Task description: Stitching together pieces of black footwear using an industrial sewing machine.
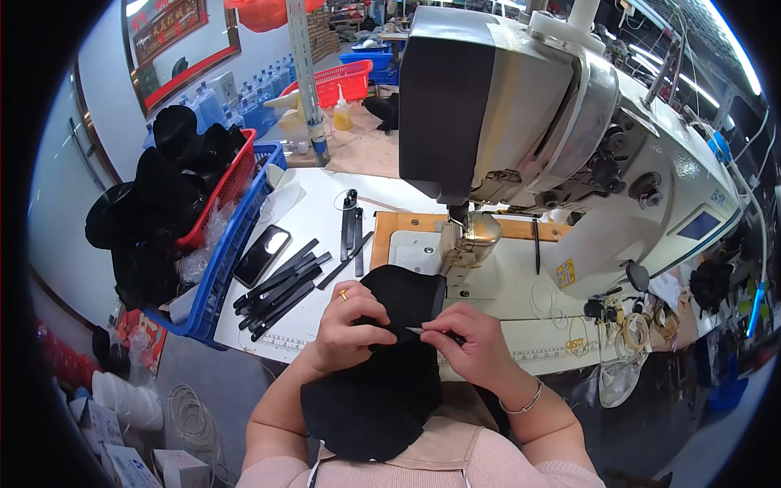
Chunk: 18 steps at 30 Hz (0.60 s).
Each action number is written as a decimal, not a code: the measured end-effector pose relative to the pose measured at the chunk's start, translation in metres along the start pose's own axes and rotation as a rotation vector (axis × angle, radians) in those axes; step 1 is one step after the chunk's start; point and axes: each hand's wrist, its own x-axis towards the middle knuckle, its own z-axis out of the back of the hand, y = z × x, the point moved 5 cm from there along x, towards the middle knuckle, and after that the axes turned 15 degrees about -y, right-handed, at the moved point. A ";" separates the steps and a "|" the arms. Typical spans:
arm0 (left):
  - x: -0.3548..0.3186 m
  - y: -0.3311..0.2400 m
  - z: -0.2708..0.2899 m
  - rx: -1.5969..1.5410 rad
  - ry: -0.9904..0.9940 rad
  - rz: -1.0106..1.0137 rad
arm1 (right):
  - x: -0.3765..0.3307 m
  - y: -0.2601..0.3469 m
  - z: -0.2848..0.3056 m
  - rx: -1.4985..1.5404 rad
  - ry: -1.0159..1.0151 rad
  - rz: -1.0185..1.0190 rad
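A black fabric piece (pixel 374 407) with rounded, curved edges lies across my lap and up to the front edge of the sewing table. My left hand (pixel 351 325), with a ring on one finger, pinches it near its middle. In my right hand (pixel 472 340) is a slim pointed tool (pixel 415 330) with a grey tip, its kind hard to make out. That tip meets the black fabric close to my left fingertips. Just beyond the fabric stands the sewing machine (pixel 561 122), its metal presser area (pixel 472 237) over the bed.
Black strips (pixel 281 289) and a phone (pixel 262 254) lie on the white tabletop to the left. Beside them a blue basket (pixel 213 305) and red basket (pixel 232 183) hold black fabric pieces (pixel 154 191). A black pen (pixel 537 246) rests right of the machine bed, near loose elastic cords (pixel 622 333).
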 end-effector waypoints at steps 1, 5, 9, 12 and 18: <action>0.000 0.001 0.000 -0.003 -0.008 0.004 | 0.001 -0.002 0.001 -0.009 0.000 -0.010; -0.002 0.004 0.002 -0.009 -0.033 0.036 | -0.001 -0.005 0.004 0.082 -0.132 -0.057; -0.001 0.003 0.001 -0.020 -0.035 0.032 | 0.000 0.001 -0.004 0.057 -0.053 -0.016; -0.003 0.004 0.003 0.003 -0.006 0.039 | 0.002 -0.001 0.002 -0.020 -0.136 0.026; -0.031 0.052 0.034 -0.379 -0.297 0.563 | -0.025 -0.081 0.024 -0.045 -0.273 -0.398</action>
